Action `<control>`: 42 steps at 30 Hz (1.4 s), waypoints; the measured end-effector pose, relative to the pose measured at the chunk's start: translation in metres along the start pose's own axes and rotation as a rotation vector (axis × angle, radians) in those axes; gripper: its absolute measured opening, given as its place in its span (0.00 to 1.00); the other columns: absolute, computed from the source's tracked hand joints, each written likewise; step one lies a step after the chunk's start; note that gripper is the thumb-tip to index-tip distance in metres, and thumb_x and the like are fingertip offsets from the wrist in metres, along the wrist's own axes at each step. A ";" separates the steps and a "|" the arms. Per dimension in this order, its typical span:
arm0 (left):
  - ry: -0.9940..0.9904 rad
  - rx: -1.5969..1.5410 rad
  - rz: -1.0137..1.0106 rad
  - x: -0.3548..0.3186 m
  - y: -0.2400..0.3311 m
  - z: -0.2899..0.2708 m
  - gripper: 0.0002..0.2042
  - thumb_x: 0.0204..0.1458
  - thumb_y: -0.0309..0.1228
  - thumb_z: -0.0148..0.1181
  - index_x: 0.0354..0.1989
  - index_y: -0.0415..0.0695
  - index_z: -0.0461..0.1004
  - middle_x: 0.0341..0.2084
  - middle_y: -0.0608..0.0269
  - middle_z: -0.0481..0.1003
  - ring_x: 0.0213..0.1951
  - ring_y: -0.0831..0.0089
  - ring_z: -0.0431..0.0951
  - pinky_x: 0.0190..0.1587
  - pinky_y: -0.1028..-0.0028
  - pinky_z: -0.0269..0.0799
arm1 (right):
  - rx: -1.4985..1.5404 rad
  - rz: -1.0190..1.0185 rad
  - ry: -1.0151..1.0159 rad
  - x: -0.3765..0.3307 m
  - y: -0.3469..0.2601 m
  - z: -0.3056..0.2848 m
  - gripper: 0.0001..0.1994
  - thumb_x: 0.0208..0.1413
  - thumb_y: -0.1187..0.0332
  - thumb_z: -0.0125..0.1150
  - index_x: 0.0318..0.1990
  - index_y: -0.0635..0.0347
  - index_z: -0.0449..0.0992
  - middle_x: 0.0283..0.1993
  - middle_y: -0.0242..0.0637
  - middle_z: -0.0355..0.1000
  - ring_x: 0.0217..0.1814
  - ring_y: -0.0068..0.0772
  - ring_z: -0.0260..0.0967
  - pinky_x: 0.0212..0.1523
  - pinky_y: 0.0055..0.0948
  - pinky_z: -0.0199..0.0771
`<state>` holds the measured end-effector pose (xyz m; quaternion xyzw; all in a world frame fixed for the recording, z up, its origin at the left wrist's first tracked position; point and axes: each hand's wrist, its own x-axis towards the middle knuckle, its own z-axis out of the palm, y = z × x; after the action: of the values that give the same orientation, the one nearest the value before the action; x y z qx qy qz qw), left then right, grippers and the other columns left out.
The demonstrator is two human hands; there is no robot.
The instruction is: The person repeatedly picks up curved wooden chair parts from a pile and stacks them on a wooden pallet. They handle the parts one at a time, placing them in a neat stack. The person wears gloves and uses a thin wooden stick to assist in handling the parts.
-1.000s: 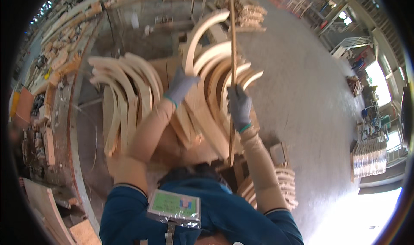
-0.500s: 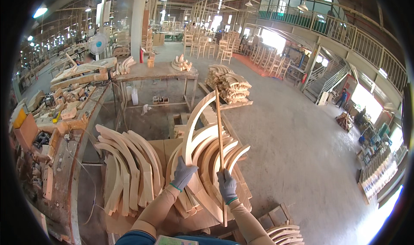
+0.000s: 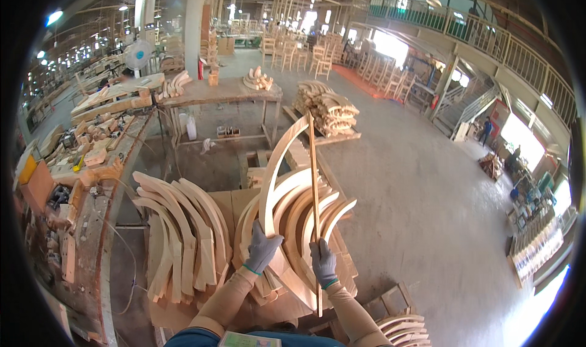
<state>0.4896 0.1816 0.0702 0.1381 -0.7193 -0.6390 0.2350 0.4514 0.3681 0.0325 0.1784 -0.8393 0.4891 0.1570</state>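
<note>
A long curved wooden piece point(image 3: 273, 177) stands bowed out to the left in front of me, gripped near its middle by my gloved left hand point(image 3: 264, 250). Across the two ends of that bow runs a thin straight wooden strip point(image 3: 315, 191). The fingers of my gloved right hand point(image 3: 323, 263) are closed round the strip's lower part. The strip's top meets the tip of the curved piece. Beneath both hands lies a stack of similar curved pieces point(image 3: 289, 209), and another stack point(image 3: 189, 228) rests to the left on the same cardboard-covered support.
A cluttered workbench point(image 3: 104, 249) lines the left side. Ahead stand a wooden table point(image 3: 207, 93) with small curved parts and a pallet stack point(image 3: 328, 110) of curved parts. More curved pieces point(image 3: 404, 330) lie low at the right. Chairs point(image 3: 323, 60) stand far back.
The view has shifted slightly, and the upper end of the curved piece and strip appears a little higher. Both hands keep the same hold.
</note>
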 end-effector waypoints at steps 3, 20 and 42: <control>-0.013 0.054 0.011 0.013 -0.034 0.016 0.25 0.41 0.27 0.61 0.48 0.36 0.57 0.35 0.50 0.72 0.34 0.62 0.75 0.36 0.65 0.73 | -0.014 -0.021 0.067 0.003 0.019 0.003 0.11 0.60 0.62 0.54 0.37 0.61 0.72 0.24 0.44 0.73 0.23 0.40 0.73 0.24 0.35 0.69; -0.312 0.190 -0.635 0.078 -0.147 0.185 0.30 0.36 0.32 0.66 0.50 0.35 0.63 0.41 0.47 0.74 0.44 0.59 0.75 0.47 0.65 0.70 | 0.248 0.785 -0.102 -0.002 0.178 -0.089 0.10 0.58 0.63 0.57 0.30 0.59 0.72 0.17 0.27 0.64 0.11 0.16 0.57 0.10 0.23 0.57; -0.352 0.622 -0.542 0.066 -0.219 0.259 0.48 0.37 0.38 0.67 0.61 0.21 0.45 0.56 0.29 0.58 0.59 0.45 0.62 0.60 0.65 0.61 | 0.064 0.605 -0.570 0.006 0.256 -0.049 0.14 0.51 0.62 0.57 0.39 0.63 0.70 0.31 0.45 0.70 0.35 0.37 0.68 0.39 0.34 0.68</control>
<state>0.2774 0.3383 -0.1537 0.2749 -0.8441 -0.4445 -0.1197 0.3347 0.5271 -0.1374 0.0566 -0.8482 0.4699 -0.2380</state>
